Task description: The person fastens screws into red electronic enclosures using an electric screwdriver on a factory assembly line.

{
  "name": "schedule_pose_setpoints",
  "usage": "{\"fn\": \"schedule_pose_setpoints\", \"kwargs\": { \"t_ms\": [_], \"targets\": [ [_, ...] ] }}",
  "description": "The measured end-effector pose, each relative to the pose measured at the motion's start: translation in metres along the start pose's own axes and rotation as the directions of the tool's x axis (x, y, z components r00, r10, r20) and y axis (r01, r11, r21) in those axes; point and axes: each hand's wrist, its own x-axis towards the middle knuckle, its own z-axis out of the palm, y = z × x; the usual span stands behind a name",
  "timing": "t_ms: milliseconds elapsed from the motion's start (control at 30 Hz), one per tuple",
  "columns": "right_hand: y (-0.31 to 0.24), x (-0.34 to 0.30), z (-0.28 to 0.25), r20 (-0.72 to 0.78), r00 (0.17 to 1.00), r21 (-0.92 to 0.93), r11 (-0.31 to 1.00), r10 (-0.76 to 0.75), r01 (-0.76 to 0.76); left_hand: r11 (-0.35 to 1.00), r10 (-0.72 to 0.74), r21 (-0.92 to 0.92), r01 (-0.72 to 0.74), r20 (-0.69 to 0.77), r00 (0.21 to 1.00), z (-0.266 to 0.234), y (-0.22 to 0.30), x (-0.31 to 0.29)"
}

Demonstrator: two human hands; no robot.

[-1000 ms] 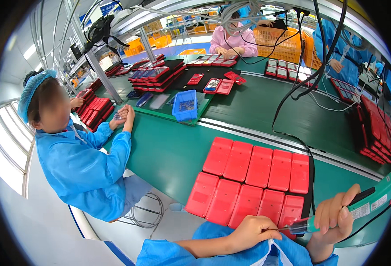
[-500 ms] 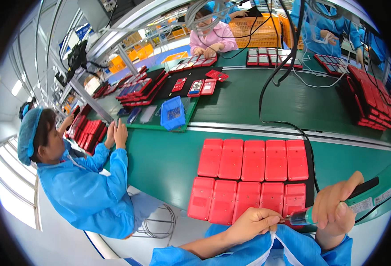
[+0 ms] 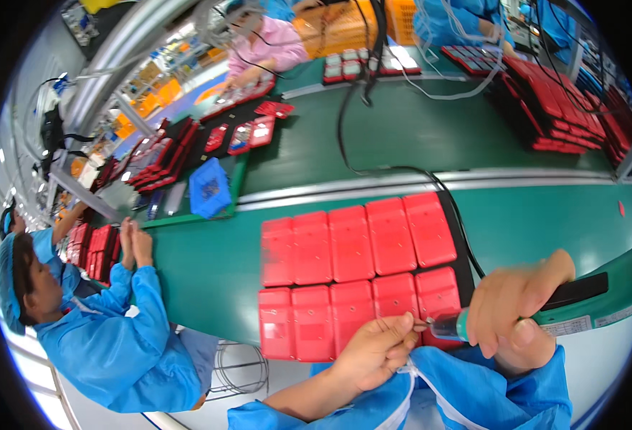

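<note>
The right hand [image 3: 513, 312] grips a green electric screwdriver [image 3: 582, 308]; the left hand [image 3: 380, 347] pinches narrowly at its tip, contents unclear. 10 red plastic housings [image 3: 350, 244] lie beyond in 2 rows on the counter [image 3: 545, 222].

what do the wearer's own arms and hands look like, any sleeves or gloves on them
The left hand and right hand are both ungloved. Each arm wears loose, plain bright blue cloth: the left sleeve stops well short of the wrist, leaving much of the forearm bare, while the right sleeve reaches close to the wrist.
</note>
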Motion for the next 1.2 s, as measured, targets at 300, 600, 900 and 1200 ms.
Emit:
{"fn": "schedule_pose_setpoints", "kwargs": {
  "t_ms": [300,600,900,1200],
  "targets": [
    [-0.01,-0.002,-0.007,0.082,0.996,-0.078,0.996,-0.037,0.043,0.993,0.105,0.063,-0.105,-0.003,0.994,0.005,-0.001,0.002],
    [-0.008,-0.01,-0.004,0.039,0.998,-0.05,0.997,-0.051,0.053,0.989,0.126,0.077,-0.127,0.01,0.992,0.0,-0.008,-0.005],
    [-0.007,-0.009,-0.001,-0.008,0.997,-0.044,0.996,-0.077,0.077,0.978,0.176,0.117,-0.173,-0.017,0.984,0.004,-0.009,-0.003],
    [-0.008,-0.01,0.007,0.06,0.991,-0.014,0.992,-0.124,0.125,0.981,0.169,0.106,-0.162,-0.058,0.984,0.005,-0.008,-0.008]
  ]
}}
